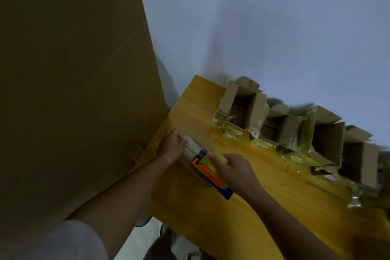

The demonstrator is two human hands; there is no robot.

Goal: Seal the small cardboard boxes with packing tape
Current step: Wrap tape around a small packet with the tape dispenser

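Observation:
On the yellow wooden table [211,213] lies a small closed cardboard box [190,150] with shiny tape on its top. My left hand [172,145] holds the box's far end. My right hand [234,168] grips an orange, yellow and blue tape dispenser [207,170] that presses down on the box's near part. Several small open boxes [240,105] with raised flaps and loose tape scraps stand in a row along the table's far edge.
A very large cardboard sheet [69,82] stands at the left and touches the table's left edge. A plain pale wall [274,17] is behind the table. Crumpled clear tape [355,200] lies near the right boxes. Floor and a shoe show below the table's near edge.

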